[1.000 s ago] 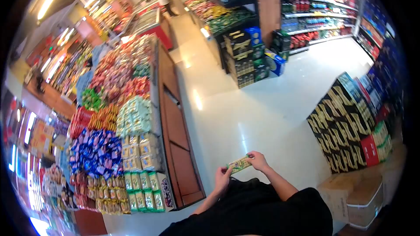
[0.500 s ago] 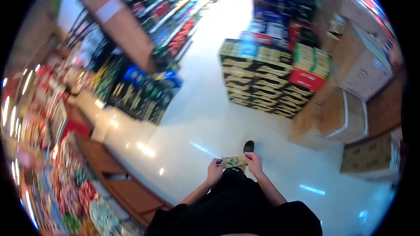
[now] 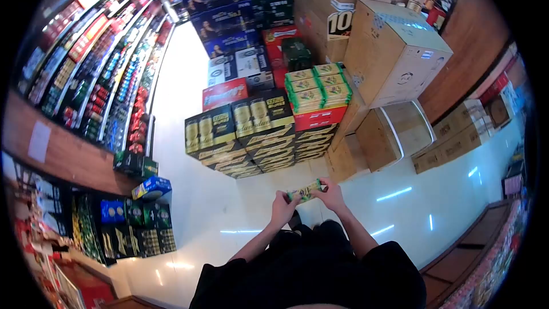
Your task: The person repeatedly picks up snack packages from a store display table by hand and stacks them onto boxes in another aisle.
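A small green and yellow snack packet [image 3: 304,192] is stretched level between my two hands, in front of my body. My left hand [image 3: 284,207] pinches its left end, and my right hand [image 3: 331,194] grips the right end. Beyond it, several similar green and yellow packets [image 3: 320,88] lie in two rows on a red box [image 3: 321,119], which tops a stack of black and gold beer cases [image 3: 251,137].
Large cardboard boxes [image 3: 394,51] are piled on the right, with an open carton [image 3: 394,134] below. Blue beer cases [image 3: 220,11] rise behind. Stocked shelves [image 3: 108,63] run along the left, near stacked dark cases [image 3: 137,226]. Shiny floor [image 3: 200,206] lies around me.
My view has turned right and come closer to the beer cases and green packets. The packet remains in both hands, now slightly tilted.
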Demonstrator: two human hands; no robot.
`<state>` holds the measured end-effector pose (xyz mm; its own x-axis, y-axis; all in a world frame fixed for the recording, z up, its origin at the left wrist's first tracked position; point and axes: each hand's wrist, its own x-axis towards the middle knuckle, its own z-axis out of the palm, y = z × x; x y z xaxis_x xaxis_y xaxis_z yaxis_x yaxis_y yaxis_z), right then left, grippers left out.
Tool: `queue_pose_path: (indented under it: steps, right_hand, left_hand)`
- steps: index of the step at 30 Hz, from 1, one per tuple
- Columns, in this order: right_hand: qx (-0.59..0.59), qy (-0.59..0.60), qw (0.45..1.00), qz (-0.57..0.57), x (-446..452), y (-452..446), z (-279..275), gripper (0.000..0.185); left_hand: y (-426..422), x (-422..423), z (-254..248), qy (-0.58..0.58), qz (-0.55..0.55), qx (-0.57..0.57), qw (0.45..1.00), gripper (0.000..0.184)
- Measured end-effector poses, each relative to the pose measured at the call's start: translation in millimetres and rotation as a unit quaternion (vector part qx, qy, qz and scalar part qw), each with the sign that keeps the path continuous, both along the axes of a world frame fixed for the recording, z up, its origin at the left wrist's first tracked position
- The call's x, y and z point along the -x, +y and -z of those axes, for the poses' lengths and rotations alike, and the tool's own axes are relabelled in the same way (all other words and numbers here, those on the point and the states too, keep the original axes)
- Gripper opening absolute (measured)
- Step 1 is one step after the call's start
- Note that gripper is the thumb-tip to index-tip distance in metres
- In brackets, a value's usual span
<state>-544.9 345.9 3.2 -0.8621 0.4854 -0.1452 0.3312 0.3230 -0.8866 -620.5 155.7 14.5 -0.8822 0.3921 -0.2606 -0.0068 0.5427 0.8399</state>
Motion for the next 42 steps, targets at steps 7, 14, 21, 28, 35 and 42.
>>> queue_pose_path:
  steps: [7,14,21,28,35,42]
  right_hand:
    - [0.044,0.031,0.989,0.137,32,56,-13,0.053]
    - [0.023,0.013,0.993,0.117,113,160,-16,0.044]
    - [0.000,0.057,0.990,0.132,216,266,-45,0.040]
    - [-0.117,0.087,0.979,0.143,281,327,-21,0.036]
    - [-0.190,0.031,0.973,0.124,302,322,-30,0.049]
    - [-0.203,0.007,0.970,0.132,301,315,-33,0.057]
  left_hand:
    - [84,70,-3,0.017,0.085,-0.022,0.996,0.040]
    - [176,144,-6,0.069,0.071,-0.046,0.994,0.031]
    - [281,232,-28,0.068,0.041,-0.065,0.995,0.027]
    - [352,292,-54,0.059,0.062,-0.018,0.996,0.034]
    - [367,309,-15,0.091,0.059,-0.001,0.994,0.039]
    - [343,287,-44,0.033,0.000,-0.081,0.996,0.032]
